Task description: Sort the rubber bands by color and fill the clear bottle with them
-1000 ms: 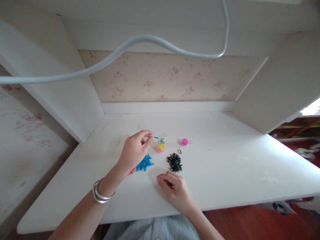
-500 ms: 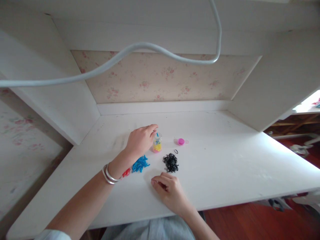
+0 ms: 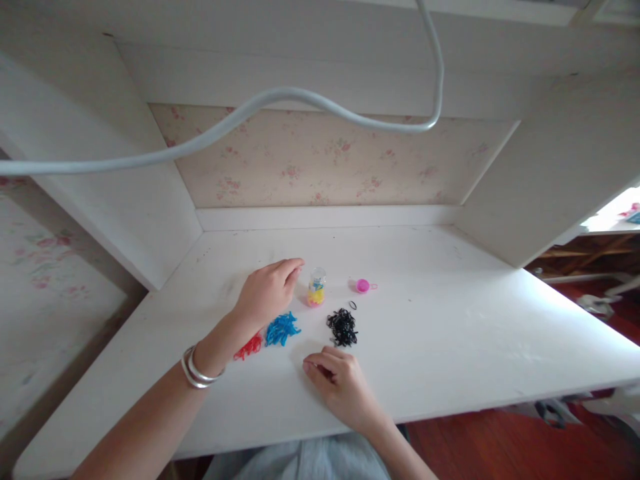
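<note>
A small clear jar [image 3: 317, 288] stands upright on the desk, with pink, yellow and blue bands layered inside. Just left of it, my left hand [image 3: 267, 290] hovers with its fingers pressed together and nothing visible in them. Below that hand lie a pile of blue rubber bands [image 3: 283, 329] and a pile of red rubber bands [image 3: 249, 347], the red partly covered by my wrist. My right hand [image 3: 337, 385] rests loosely curled on the desk, in front of a pile of black rubber bands [image 3: 343, 327]; I see nothing in it.
A pink lid [image 3: 363, 286] with a loop lies right of the jar. One single black band [image 3: 353, 305] sits apart from its pile. White side panels and a low back ledge [image 3: 325, 216] enclose the desk [image 3: 450, 333]. A white cable [image 3: 295, 95] hangs across the upper view.
My left hand has drawn back leftward from the jar's mouth, and the blue band it held there is no longer in its fingers. More of the red pile shows. My right hand stays put.
</note>
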Motion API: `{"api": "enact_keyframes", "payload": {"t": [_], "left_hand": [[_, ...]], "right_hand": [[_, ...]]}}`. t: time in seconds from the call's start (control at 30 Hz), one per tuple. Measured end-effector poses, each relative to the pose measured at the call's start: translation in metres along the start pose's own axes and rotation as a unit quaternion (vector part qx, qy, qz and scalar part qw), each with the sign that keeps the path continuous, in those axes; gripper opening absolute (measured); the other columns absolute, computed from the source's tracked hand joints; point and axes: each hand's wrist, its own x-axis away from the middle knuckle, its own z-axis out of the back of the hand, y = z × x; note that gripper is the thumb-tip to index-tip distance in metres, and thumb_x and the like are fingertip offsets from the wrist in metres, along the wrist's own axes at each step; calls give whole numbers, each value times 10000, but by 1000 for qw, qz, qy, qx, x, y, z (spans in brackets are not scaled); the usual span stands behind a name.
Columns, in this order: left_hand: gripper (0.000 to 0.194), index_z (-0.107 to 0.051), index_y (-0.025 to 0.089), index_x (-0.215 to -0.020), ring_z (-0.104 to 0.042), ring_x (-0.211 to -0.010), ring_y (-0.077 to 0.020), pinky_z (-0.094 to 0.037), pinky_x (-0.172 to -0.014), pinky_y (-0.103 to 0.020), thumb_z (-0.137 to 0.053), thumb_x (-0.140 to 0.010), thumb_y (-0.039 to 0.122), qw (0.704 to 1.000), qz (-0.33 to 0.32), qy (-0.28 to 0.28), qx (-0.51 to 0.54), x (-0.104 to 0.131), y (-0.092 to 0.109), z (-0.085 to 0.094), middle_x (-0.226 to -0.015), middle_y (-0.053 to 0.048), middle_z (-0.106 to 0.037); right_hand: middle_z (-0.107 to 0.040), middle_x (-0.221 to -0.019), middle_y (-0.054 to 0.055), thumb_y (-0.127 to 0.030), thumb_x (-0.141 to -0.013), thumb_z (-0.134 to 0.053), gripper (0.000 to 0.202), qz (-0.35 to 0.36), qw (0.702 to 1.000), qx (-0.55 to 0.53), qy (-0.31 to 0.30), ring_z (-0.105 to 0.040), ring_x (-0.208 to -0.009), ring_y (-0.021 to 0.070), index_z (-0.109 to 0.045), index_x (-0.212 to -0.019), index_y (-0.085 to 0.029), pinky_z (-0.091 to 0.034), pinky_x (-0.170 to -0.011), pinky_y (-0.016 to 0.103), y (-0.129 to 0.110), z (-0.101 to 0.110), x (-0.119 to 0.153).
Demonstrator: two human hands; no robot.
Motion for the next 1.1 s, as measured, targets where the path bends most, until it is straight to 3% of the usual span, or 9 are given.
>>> {"api": "enact_keyframes", "payload": {"t": [0.23, 0.5, 0.6, 0.8, 1.1], "left_hand": [[258, -630, 217, -990, -631, -882, -149, -485, -777, -249, -394, -934, 305, 999, 29, -36, 17, 63, -20, 8, -985, -30, -677], [194, -641, 270, -931, -607, -913, -167, -469, -754, -265, -452, -915, 314, 987, 85, -133, -42, 123, -15, -13, -982, -14, -634], [203, -632, 265, -916, -609, -900, -188, -467, -673, -281, -444, -912, 343, 981, 104, -147, -76, 128, -7, -21, -1035, -24, -616], [161, -603, 219, -883, -600, -859, -210, -442, -613, -286, -465, -892, 300, 976, 110, -151, -114, 120, 4, -26, -935, -41, -591], [220, -591, 203, -893, -585, -772, -187, -404, -578, -284, -377, -903, 152, 973, 99, -138, -154, 123, 2, -35, -942, -57, -584]], "right_hand": [[-651, -817, -7, -274, -925, -438, 230, -26, 985, 169, -32, -592, -672, 104, -667, -957, -278, -362, -607, 195, -9, -8, -8], [-696, -848, 21, -302, -926, -392, 244, -77, 936, 340, -46, -645, -672, 164, -604, -1036, -256, -339, -540, 233, -25, -14, -43], [-700, -826, 36, -277, -928, -374, 247, -75, 925, 369, -60, -655, -687, 179, -610, -991, -241, -347, -545, 240, -23, -16, -53], [-705, -854, 25, -289, -936, -393, 244, -64, 924, 369, -74, -664, -758, 176, -627, -888, -240, -357, -573, 237, -18, -15, -57], [-709, -883, 1, -348, -954, -392, 268, -61, 945, 318, -52, -655, -775, 164, -642, -899, -270, -343, -586, 237, -16, 16, -52]]}}
